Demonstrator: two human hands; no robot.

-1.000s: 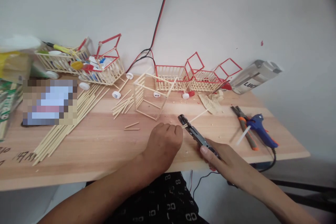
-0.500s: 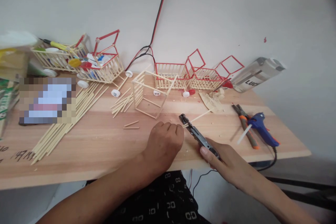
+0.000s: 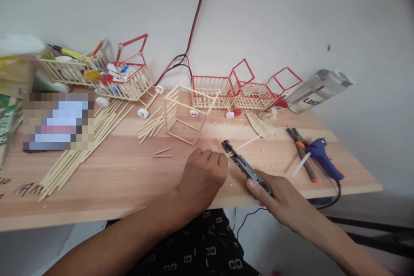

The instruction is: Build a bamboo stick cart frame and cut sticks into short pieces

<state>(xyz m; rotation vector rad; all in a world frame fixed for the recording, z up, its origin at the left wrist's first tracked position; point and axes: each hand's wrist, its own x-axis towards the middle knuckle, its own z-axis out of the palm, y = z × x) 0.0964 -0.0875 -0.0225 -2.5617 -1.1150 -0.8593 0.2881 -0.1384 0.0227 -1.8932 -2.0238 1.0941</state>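
My left hand (image 3: 207, 172) is closed in a fist around thin wooden sticks (image 3: 229, 154), whose ends stick out on its right side and meet the tool's head. My right hand (image 3: 274, 194) is wrapped round a grey metal pliers-like tool (image 3: 246, 167), seen edge-on and pointing up and left. Past the tool a longer thin stick (image 3: 247, 143) slants up to the right. Just behind my left hand stands a partly built stick frame (image 3: 186, 136), open on several sides. Two short cut sticks (image 3: 162, 156) lie on the table left of my fist.
Long sticks (image 3: 80, 151) and a blurred-out phone (image 3: 58, 123) lie at left. Stick carts (image 3: 129, 86) hold bottle caps; red-trimmed carts (image 3: 211, 90) stand along the wall. At right are orange-handled pliers (image 3: 304, 157), a blue glue gun (image 3: 325, 159) and a clear container (image 3: 318, 90).
Both hands keep their grip and stay almost in place on the sticks and the tool. The whole view has shifted very slightly.
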